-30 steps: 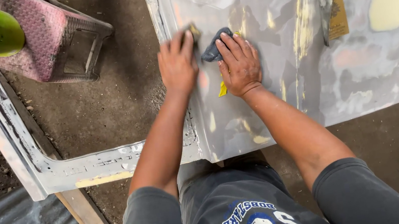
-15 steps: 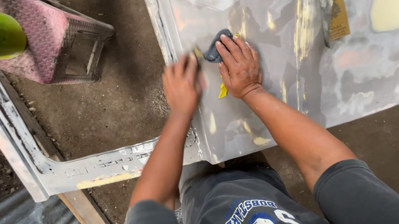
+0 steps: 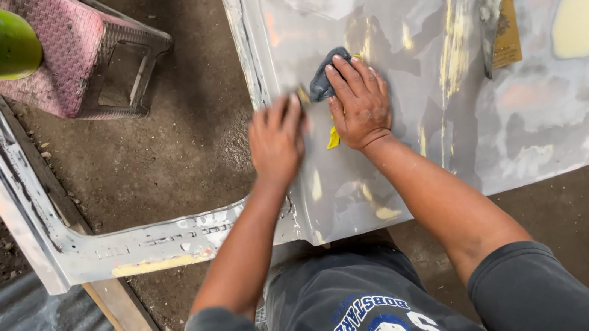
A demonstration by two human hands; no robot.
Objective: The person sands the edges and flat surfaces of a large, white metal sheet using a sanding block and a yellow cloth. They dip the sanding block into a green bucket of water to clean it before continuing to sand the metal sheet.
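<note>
1. The right hand (image 3: 360, 104) lay flat with its fingers spread, pressing a dark pad (image 3: 325, 78) on the grey car panel (image 3: 396, 15).
2. The left hand (image 3: 276, 139) was blurred, just beside it. I could not tell if it held anything.
3. The pad poked out past the right fingertips, nearer that hand.
4. A yellow scraper (image 3: 500, 28) lay well apart, to the right.

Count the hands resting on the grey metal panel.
2. The left hand, blurred, lies near the grey metal panel's left edge; the right hand presses a dark sanding pad beside it.
</note>
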